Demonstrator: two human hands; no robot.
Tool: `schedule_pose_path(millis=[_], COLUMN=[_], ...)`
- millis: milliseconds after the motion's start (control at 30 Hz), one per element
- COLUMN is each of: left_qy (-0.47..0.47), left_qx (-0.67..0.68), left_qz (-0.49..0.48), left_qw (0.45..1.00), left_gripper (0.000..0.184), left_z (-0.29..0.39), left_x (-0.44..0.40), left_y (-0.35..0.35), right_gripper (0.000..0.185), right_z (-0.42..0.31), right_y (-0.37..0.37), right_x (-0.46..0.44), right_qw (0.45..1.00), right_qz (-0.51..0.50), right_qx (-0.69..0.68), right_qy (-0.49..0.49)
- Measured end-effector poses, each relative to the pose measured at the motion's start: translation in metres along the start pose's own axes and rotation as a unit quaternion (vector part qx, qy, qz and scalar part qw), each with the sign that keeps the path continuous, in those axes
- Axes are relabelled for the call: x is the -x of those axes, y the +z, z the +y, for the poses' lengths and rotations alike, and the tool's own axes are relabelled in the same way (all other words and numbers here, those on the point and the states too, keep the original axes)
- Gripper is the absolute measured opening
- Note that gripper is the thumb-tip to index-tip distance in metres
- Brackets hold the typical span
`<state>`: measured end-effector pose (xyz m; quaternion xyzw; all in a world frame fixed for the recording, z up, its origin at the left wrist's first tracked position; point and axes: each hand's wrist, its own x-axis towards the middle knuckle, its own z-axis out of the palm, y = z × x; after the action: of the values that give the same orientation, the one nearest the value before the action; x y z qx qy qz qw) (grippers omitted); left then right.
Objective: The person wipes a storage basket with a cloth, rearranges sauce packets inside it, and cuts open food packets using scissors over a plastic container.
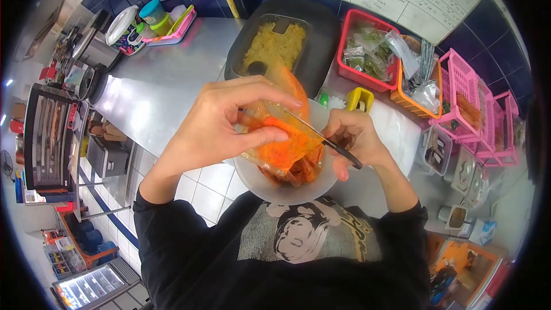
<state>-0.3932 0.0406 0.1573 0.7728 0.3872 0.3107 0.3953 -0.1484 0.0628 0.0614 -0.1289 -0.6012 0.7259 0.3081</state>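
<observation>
while left hand (pixel 221 120) is pinching orange-smeared plastic pouch (pixel 290 148) between thumb and fingers at frame centre above pale bowl (pixel 294 197), right hand (pixel 363 138), fingers curled, is gripping black-handled blade (pixel 346 155); pouch probably handling light, limp, slippery, top edge offering surest hold.

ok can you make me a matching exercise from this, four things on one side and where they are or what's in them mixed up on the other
1 orange-smeared plastic
2 dark-handled blade
3 red basket
4 pale bowl

A holds packets with green contents
B held by the right hand
C under the hands, orange stuff inside
D pinched in the left hand

Pairs: 1-D, 2-B, 3-A, 4-C
</observation>
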Motion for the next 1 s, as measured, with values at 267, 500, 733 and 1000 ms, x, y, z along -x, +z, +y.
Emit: schedule_pose_path(millis=[267,500,733,1000], left_qy=[-0.005,-0.012,-0.036,-0.016], left_qx=[0.013,-0.011,0.012,0.047], left_qz=[-0.010,-0.053,-0.077,-0.066], left_qw=[1.000,0.998,0.996,0.997], left_gripper=[0.040,0.042,0.042,0.040], left_z=[0.002,0.003,0.001,-0.007], left_x=[0.001,-0.003,-0.004,-0.005], left_y=[0.004,0.006,0.010,0.014], right_gripper=[0.053,0.067,0.073,0.070], right_z=[-0.011,-0.015,-0.009,-0.010], right_y=[0.010,0.011,0.015,0.019], right_x=[-0.003,-0.007,-0.008,-0.008], right_qw=[0.997,0.995,0.994,0.993], right_qz=[0.045,0.015,0.033,0.040], right_qx=[-0.015,0.043,0.017,-0.034], right_qy=[0.062,0.088,0.098,0.104])
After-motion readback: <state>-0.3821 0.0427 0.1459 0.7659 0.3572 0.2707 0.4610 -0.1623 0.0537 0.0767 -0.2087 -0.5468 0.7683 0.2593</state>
